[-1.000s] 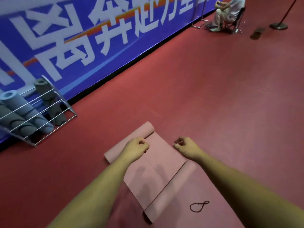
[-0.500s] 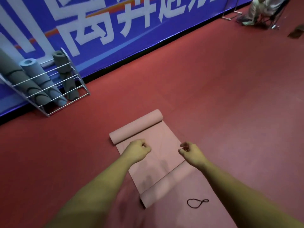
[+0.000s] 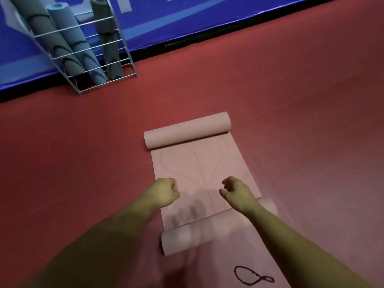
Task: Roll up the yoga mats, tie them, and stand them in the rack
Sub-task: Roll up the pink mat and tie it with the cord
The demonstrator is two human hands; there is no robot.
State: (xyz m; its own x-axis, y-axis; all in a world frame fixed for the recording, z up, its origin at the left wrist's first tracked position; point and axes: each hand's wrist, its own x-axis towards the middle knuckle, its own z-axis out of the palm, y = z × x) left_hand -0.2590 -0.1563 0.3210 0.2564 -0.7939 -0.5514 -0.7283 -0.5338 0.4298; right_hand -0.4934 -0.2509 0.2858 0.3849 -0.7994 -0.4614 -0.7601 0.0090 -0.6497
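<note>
Well, I see the left hand [image 3: 166, 193] and right hand [image 3: 236, 194] curled into fists, seemingly empty, over the pink mat [image 3: 187, 163], flat on the floor [image 3: 291, 100] with both ends rolled; rack [image 3: 124, 43] far left.

Open red floor [image 3: 301, 113] lay either side of the pink mat [image 3: 191, 163] — its two rolled ends walled in the flat middle. Far left, the wire rack [image 3: 129, 59] of rolled mats [image 3: 70, 44] stood against the banner [image 3: 187, 17].
</note>
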